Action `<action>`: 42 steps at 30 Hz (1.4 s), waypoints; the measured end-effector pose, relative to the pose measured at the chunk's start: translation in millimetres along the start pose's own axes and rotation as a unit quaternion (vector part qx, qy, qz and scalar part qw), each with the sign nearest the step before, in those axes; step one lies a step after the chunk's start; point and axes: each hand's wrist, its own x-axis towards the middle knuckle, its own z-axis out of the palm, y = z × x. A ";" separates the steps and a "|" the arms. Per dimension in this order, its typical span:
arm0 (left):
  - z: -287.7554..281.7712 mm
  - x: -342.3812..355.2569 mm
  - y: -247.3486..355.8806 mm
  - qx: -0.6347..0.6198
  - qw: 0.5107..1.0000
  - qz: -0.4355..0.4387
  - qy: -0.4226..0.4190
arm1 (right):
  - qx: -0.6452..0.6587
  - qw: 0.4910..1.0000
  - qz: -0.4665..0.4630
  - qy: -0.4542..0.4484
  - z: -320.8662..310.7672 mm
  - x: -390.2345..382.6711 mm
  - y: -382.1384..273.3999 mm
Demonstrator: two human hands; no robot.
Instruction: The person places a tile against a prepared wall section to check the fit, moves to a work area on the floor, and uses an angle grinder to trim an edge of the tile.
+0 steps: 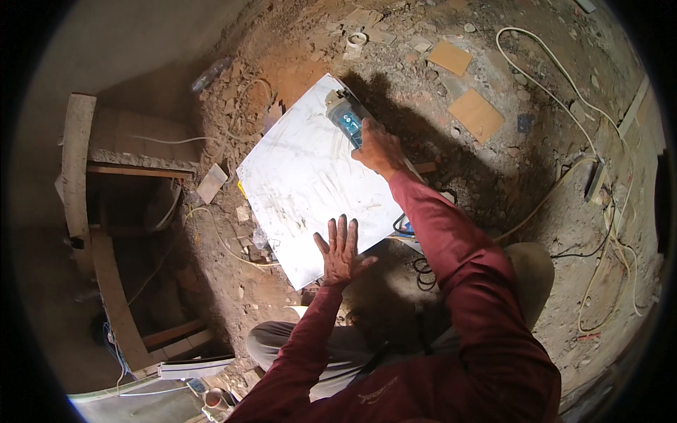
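A large white tile (296, 176), smeared with dark marks, lies in front of me at a slant. My left hand (340, 255) rests flat near its front edge with the fingers spread. Towards the tile's far right edge, my right hand (379, 149) is wrapped around a teal power cutter (344, 121) with a metal guard at its front. The cutter sits on the tile at that edge; its blade cannot be made out. What supports the tile underneath is mostly hidden.
Rubble and dust cover the ground. Two tan tile pieces (477, 115) lie at the far right, near a pale cable (550, 60). More cords gather around a power strip (597, 181). On the left stands a recessed frame (106, 282) with slabs. My bent knee (532, 278) is beside the right arm.
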 end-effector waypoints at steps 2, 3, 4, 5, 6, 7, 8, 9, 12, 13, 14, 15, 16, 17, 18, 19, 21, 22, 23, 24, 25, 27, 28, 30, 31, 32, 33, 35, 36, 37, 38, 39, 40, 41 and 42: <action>6.0 -6.3 -8.4 0.057 0.997 -0.037 -0.035 | 0.001 1.000 0.007 -0.018 -0.3 -0.8 -7.9; 12.0 -6.5 -13.1 0.096 0.995 -0.038 -0.018 | 0.000 1.000 0.000 -0.012 -0.1 -1.7 -11.4; 17.4 -3.7 -15.0 0.132 0.991 -0.037 -0.001 | -0.003 1.000 -0.005 -0.004 0.9 -2.1 -11.9; 22.1 -3.3 -16.2 0.168 0.985 -0.038 0.016 | -0.006 1.000 -0.010 0.003 1.8 -2.6 -12.3; 26.2 -6.1 -16.7 0.131 0.990 -0.043 0.026 | 0.000 1.000 -0.010 -0.003 1.9 -3.1 -11.8; 27.2 -5.3 -13.3 0.091 0.994 -0.045 0.035 | 0.004 1.000 -0.007 -0.008 0.6 -3.1 -6.9; 27.4 -4.3 -10.6 0.052 0.997 -0.048 0.044 | 0.008 1.000 -0.003 -0.013 -0.1 -3.1 -3.4; 27.5 -2.8 -9.3 0.053 0.996 -0.047 0.046 | 0.004 1.000 -0.003 -0.008 0.1 -3.1 -1.4; 29.9 -3.2 -9.8 0.054 0.996 -0.049 0.053 | -0.001 1.000 -0.006 0.000 0.0 -4.5 -2.5; 30.5 -3.9 -10.2 0.050 0.996 -0.048 0.054 | -0.001 1.000 -0.004 0.001 0.0 -5.7 -3.6; 30.9 -4.6 -10.8 0.046 0.996 -0.047 0.056 | -0.002 1.000 -0.003 0.002 -0.2 -6.7 -4.6; 31.1 -5.0 -11.8 0.058 0.996 -0.047 0.057 | 0.002 1.000 -0.005 -0.001 -0.5 -7.3 -5.6; 32.1 -4.9 -12.3 0.070 0.995 -0.047 0.058 | 0.005 1.000 -0.006 -0.003 -0.7 -7.3 -5.5; 32.9 -5.2 -12.8 0.081 0.994 -0.048 0.059 | 0.007 1.000 -0.008 -0.005 -0.9 -7.3 -5.2; 33.6 -5.6 -13.5 0.088 0.993 -0.047 0.057 | 0.005 1.000 -0.012 0.001 -0.8 -7.8 -5.2; 33.5 -4.6 -13.0 0.095 0.993 -0.047 0.056 | 0.002 1.000 -0.016 0.008 0.4 -8.0 -3.3; 33.5 -2.6 -11.3 0.095 0.993 -0.042 0.060 | -0.004 1.000 -0.013 0.010 1.4 -8.3 1.6; 33.1 -3.1 -12.4 0.091 0.993 -0.041 0.065 | -0.005 1.000 -0.010 0.003 0.2 -9.8 -0.5; 32.5 -3.9 -13.4 0.086 0.993 -0.039 0.070 | -0.005 1.000 -0.006 -0.005 -0.9 -11.0 -3.1; 31.8 -5.1 -14.3 0.081 0.994 -0.042 0.067 | -0.006 1.000 -0.001 -0.011 -1.9 -12.0 -6.2; 30.1 -4.4 -12.3 0.074 0.994 -0.042 0.062 | -0.008 1.000 0.007 -0.017 -2.8 -12.7 -5.3; 26.4 -3.4 -8.9 0.063 0.996 -0.044 0.050 | -0.010 1.000 0.013 -0.020 -3.9 -14.3 -4.4; 25.0 -3.2 -7.4 0.059 0.996 -0.047 0.044 | -0.010 1.000 0.011 -0.017 -3.9 -14.5 -3.5; 23.9 -1.5 -5.4 0.069 0.995 -0.044 0.048 | -0.014 1.000 0.011 -0.018 -4.4 -14.7 -0.7; 25.0 -2.0 -7.7 0.085 0.994 -0.042 0.058 | -0.015 1.000 0.010 -0.023 -4.1 -15.3 -3.2; 26.0 -3.3 -9.9 0.101 0.992 -0.040 0.068 | -0.016 0.999 0.008 -0.029 -3.9 -16.1 -5.6; 26.7 -5.6 -12.0 0.094 0.993 -0.044 0.061 | -0.013 0.999 0.009 -0.032 -3.8 -16.9 -7.7; 24.7 -4.3 -9.6 0.075 0.995 -0.049 0.045 | -0.008 0.999 0.015 -0.038 -4.7 -18.0 -3.9; 23.7 -3.4 -8.5 0.076 0.995 -0.049 0.043 | -0.009 0.999 0.010 -0.030 -4.5 -18.7 -2.6; 23.0 -3.2 -7.3 0.076 0.995 -0.050 0.041 | -0.010 1.000 0.004 -0.021 -2.8 -19.3 -0.4; 22.3 -2.7 -6.1 0.077 0.995 -0.051 0.039 | -0.011 1.000 -0.002 -0.013 -1.2 -19.3 1.6; 21.8 -1.2 -5.0 0.071 0.995 -0.051 0.038 | -0.012 1.000 -0.001 -0.005 -0.1 -18.6 3.8; 22.1 -1.1 -5.0 0.066 0.996 -0.053 0.037 | -0.013 1.000 0.000 0.002 0.4 -19.6 3.4; 22.5 -1.4 -4.6 0.060 0.996 -0.055 0.035 | -0.013 1.000 0.001 0.009 0.7 -20.5 3.3; 23.0 -1.5 -3.9 0.068 0.995 -0.053 0.040 | -0.009 1.000 0.013 -0.005 0.5 -20.5 3.4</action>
